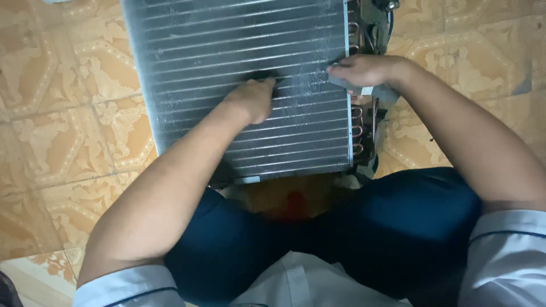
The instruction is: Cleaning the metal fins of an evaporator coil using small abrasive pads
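Left hand (252, 100): fingers curled around a dark tool (263, 75), pressed on the coil (227, 51).
Right hand (361, 69): fingers closed over the coil's right edge.
Floor (68, 113): patterned tiles.

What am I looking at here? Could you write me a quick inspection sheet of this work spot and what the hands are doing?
Surface: patterned orange floor tiles.
Job's things: finned metal coil panel, lying flat by the knees; copper tube bends along its right edge.
Clutter: nothing seen.
Grips: left hand presses a small dark object, kind unclear, on the fins; right hand rests on the panel's right edge.
Cables: dark wire at the top right corner.
Surroundings: person's dark trousers, pale sleeves.
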